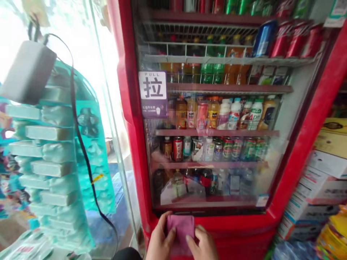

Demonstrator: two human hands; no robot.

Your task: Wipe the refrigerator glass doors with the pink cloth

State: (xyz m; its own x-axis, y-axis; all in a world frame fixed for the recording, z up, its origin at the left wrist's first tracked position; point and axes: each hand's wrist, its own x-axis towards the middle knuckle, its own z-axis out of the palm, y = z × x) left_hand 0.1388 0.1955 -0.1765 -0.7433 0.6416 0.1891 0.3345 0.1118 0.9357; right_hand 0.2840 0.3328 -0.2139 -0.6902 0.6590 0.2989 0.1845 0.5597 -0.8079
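Left hand (159,240) and right hand (203,245) hold a pink cloth (181,231) between them.

Both bare hands sit low in the view, the left hand (159,240) and the right hand (203,245) just apart — backs upward, fingers (200,233) slanting inward toward each other. The wrists run out past the bottom edge, close together — neither arm is raised.

Left hand (159,239) and right hand (203,244) cut off at wrists by bottom edge; pink cloth (180,231) partly covered by both. Top-shelf cans (230,5) cut off by top edge. Bottom-shelf bottles (206,182) blurred behind glass, labels unreadable. Cardboard boxes (322,180) cut off by right edge.
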